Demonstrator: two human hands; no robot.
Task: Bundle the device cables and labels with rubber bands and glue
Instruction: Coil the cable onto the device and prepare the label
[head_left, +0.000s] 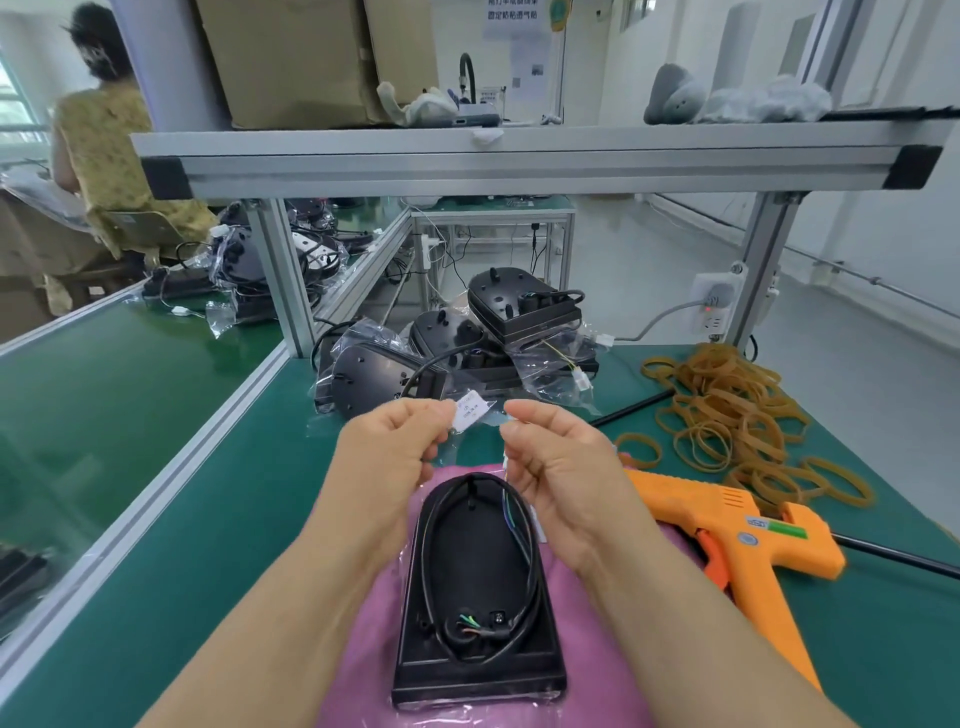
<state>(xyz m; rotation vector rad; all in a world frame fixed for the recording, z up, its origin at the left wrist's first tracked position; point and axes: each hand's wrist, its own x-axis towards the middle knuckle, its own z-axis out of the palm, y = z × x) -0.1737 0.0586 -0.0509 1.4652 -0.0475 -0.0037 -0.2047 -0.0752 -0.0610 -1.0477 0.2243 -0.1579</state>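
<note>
White label (471, 410) pinched by left hand (395, 441); its print unreadable.

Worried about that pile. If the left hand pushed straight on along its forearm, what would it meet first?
Probably the bagged black devices just beyond the left hand, which pinches the white label, though it seems raised, so depth is unclear.

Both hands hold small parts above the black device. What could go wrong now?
1. The left hand pinches the label only by its edge; it may slip.
2. The glue gun lies close beside the right hand, nozzle toward the wrist; if hot, it may burn skin.
3. The cable lies unbound on the device, so pulling the thin wires that the right hand pinches may uncoil it.
</note>
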